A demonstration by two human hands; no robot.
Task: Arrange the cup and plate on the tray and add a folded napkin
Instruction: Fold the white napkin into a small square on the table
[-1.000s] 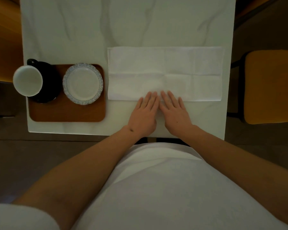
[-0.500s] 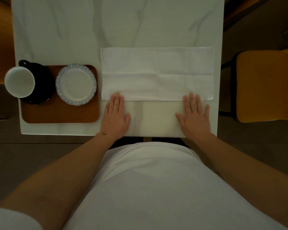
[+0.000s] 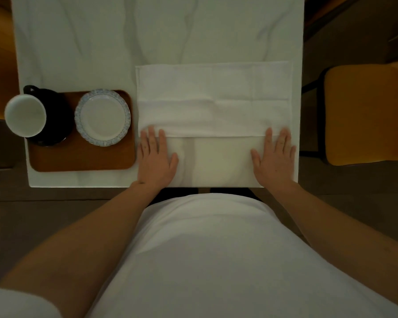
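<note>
**Hands spread to the napkin's two ends**

Both hands have parted from the middle: left hand (image 3: 155, 158) and right hand (image 3: 275, 158) lie flat, fingers loosely splayed, holding nothing, fingertips on the near edge of the creased white napkin (image 3: 213, 99). Beside it, a wooden tray (image 3: 83, 158) carries the scalloped plate (image 3: 102, 117) and dark cup (image 3: 32, 114) on the marble table (image 3: 124, 37). An orange chair (image 3: 368, 113) stands right.

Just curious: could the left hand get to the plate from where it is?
Probably yes. The left hand lies flat beside the tray, and nothing stands between it and the plate; the cup sits farther left.
</note>
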